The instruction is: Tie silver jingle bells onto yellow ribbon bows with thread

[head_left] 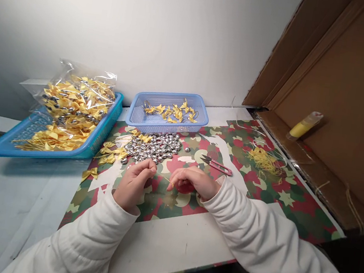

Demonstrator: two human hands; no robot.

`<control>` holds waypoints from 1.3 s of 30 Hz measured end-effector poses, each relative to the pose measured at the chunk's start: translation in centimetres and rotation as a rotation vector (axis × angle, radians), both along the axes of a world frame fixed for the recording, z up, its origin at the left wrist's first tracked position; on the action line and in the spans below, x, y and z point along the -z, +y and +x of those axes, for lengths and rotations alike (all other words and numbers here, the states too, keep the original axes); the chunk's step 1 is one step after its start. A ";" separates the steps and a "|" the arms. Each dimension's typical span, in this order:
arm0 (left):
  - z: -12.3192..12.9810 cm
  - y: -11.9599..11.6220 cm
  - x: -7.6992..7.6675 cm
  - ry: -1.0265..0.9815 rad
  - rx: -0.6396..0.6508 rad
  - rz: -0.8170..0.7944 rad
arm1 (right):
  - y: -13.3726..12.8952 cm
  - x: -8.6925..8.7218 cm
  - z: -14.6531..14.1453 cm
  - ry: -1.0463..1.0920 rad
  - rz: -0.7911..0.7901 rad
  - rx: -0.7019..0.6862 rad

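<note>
My left hand [135, 183] is closed in a fist with the thumb on top. My right hand [194, 181] pinches with thumb and forefinger. A thin yellow cord [163, 177] runs between the two hands, above the camouflage-patterned sheet [172, 207]. Whatever else sits inside the left fist is hidden. Just beyond the hands lies a pile of shiny silver bells [155, 147]. Left of it are several loose yellow ribbon bows [108, 153]. Pink-handled thread snips [217, 165] rest just past my right hand, their blades toward the left.
A blue basket [5, 144] at left holds yellow bows and a filled clear bag [79, 95]. Behind the bells stands a smaller blue basket [166, 129] with finished-looking bow pieces. Yellow thread scraps [265, 161] lie at right, near a cardboard wall [344, 87] and a yellow tube [301, 128].
</note>
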State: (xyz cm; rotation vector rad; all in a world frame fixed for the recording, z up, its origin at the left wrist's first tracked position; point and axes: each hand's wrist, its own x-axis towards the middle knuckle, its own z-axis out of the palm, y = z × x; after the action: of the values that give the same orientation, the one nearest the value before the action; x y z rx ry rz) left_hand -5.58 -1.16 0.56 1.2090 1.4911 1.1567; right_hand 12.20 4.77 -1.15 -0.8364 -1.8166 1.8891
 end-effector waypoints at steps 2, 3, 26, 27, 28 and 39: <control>0.0 0.0 0.0 -0.003 -0.010 0.001 | 0.1 -0.1 0.1 0.029 -0.061 -0.016; 0.0 0.1 0.0 -0.004 -0.012 0.003 | 0.1 -0.1 0.1 0.041 -0.097 -0.027; 0.1 0.0 -0.2 -0.009 -0.028 0.002 | -0.1 0.1 -0.1 0.067 -0.157 -0.027; 0.1 0.0 -0.2 -0.011 -0.032 0.003 | -0.1 0.2 -0.1 0.074 -0.159 -0.027; 0.0 0.1 -0.1 -0.013 -0.037 0.004 | -0.1 0.2 -0.1 0.081 -0.162 -0.025; -0.6 0.2 0.0 -0.002 -0.089 0.077 | -0.1 0.4 0.0 0.106 -0.140 -0.027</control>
State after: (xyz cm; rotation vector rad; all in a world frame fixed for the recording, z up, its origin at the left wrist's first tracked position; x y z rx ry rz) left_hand -6.14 -0.96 0.54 1.2028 1.5244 1.2841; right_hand 12.20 4.65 -1.57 -0.7455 -1.6561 2.0566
